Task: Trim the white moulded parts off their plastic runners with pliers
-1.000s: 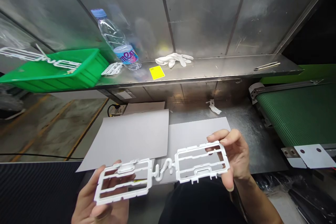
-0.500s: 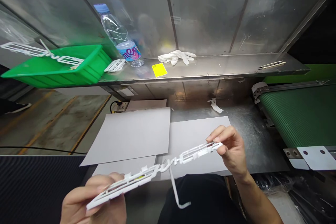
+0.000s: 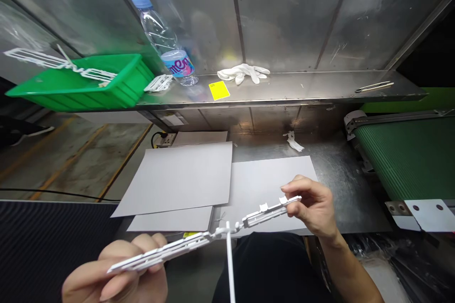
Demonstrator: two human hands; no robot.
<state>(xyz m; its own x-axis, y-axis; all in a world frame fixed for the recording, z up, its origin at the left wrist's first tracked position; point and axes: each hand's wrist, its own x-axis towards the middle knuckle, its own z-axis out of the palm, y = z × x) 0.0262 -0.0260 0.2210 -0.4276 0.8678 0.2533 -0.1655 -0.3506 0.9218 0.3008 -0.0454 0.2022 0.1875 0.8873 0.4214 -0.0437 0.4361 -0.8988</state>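
Right now both hands grip a white plastic frame piece: the left hand pinches one end between thumb and fingers, the right hand the other. It's held up nearly edge-on near the front of the worktop, with a thin rod sticking out from its middle. Pale sheets lie beyond it. On the shelf behind, I see a green bin, a bottle and a white glove.

Head-worn view, facing forward and down, close above hands
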